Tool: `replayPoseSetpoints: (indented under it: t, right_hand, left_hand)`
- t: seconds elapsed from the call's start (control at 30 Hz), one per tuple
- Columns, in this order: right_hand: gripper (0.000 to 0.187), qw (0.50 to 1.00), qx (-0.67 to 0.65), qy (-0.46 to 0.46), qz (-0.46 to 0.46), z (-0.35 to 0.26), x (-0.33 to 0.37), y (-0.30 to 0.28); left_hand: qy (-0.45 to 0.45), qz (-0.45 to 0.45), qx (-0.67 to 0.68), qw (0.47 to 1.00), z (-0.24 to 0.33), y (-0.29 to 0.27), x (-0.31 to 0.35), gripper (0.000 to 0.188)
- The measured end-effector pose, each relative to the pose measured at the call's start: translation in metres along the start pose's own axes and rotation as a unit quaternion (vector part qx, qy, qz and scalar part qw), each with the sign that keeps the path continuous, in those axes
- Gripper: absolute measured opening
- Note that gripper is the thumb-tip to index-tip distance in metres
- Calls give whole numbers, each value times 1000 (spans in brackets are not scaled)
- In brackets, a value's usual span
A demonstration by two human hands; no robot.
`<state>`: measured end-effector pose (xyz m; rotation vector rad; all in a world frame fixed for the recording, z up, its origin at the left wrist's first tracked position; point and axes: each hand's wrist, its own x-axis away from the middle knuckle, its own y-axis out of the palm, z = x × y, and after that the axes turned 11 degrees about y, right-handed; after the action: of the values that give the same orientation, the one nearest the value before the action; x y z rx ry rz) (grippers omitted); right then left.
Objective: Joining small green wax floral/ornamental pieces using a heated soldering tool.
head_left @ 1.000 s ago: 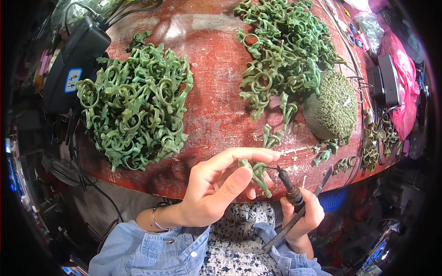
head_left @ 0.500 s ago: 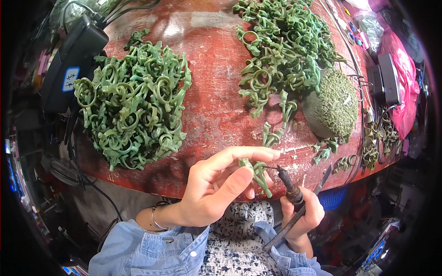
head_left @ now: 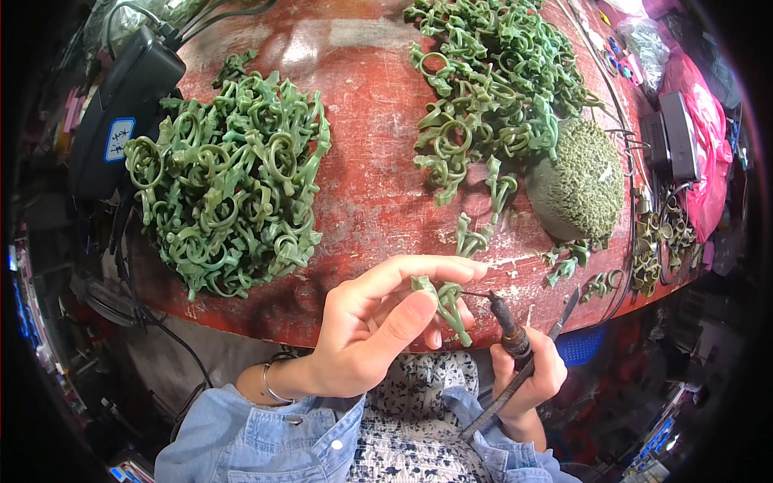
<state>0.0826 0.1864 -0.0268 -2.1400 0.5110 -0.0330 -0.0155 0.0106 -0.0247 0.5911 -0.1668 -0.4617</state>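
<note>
Between thumb and fingers, my left hand (head_left: 362, 338) pinches a small green wax ring piece (head_left: 452, 312) with a stem pointing down. My right hand (head_left: 543, 372) grips a dark pen-like tool (head_left: 507, 324), similar to a soldering iron, whose thin wire tip points left and reaches the piece or lies very near it; actual contact is hard to tell. A long thin metal tool (head_left: 498, 404) with a flat blade end is held crosswise in the same hand. Just beyond my left fingertips lies another green piece (head_left: 473, 237) on the table.
On the red worn table (head_left: 366, 161) stand a left pile of green rings (head_left: 229, 193) and a far right pile (head_left: 499, 80). A rough-topped green lump (head_left: 580, 185) sits at right. Black box with cables (head_left: 129, 105), pink bag (head_left: 700, 145) and grey box (head_left: 678, 137) line the sides.
The left hand and its wax ring piece have shifted very slightly left. The pen-like tool's tip has moved slightly right. Both grips are the same.
</note>
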Motion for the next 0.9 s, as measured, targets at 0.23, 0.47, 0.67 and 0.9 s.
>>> replayPoseSetpoints:
  t: [0.23, 0.47, 0.67, 0.9]
  right_hand:
    - [33, 1000, 11, 0, -12, -4, -3, 0]
    - [33, 1000, 26, -14, -3, -5, -4, 0]
    - [34, 1000, 27, -7, 2, -4, -2, 0]
    - [35, 1000, 27, -6, 4, -2, -1, 1]
  left_hand:
    - [-8, -4, 21, 1000, 0, -1, 0, 31]
    - [4, 8, 30, 1000, -2, 0, 0, 30]
    - [-1, 13, 35, 999, -1, 0, -1, 30]
    - [18, 17, -24, 999, -2, 1, -2, 45]
